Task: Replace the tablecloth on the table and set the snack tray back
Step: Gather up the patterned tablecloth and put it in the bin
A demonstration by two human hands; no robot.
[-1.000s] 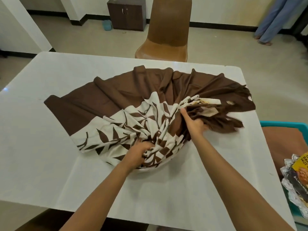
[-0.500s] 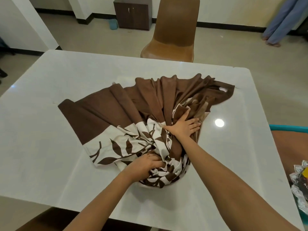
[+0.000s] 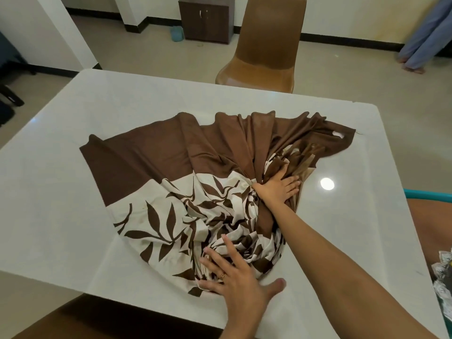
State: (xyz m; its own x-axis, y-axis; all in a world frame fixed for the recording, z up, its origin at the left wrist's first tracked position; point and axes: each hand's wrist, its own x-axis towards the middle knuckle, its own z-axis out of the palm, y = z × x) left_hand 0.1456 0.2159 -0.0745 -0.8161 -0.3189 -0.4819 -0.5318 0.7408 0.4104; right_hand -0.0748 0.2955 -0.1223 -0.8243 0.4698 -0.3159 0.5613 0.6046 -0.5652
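The tablecloth (image 3: 186, 172) is brown with a cream leafy part, all bunched up in the middle of the white table (image 3: 61, 192). The left hand (image 3: 234, 272) lies flat on it with fingers spread, holding nothing. The right hand (image 3: 278, 187) presses the folds with straight fingers.

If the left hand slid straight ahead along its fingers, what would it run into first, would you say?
The left hand already rests on the bunched tablecloth; it would likely push further into those folds.
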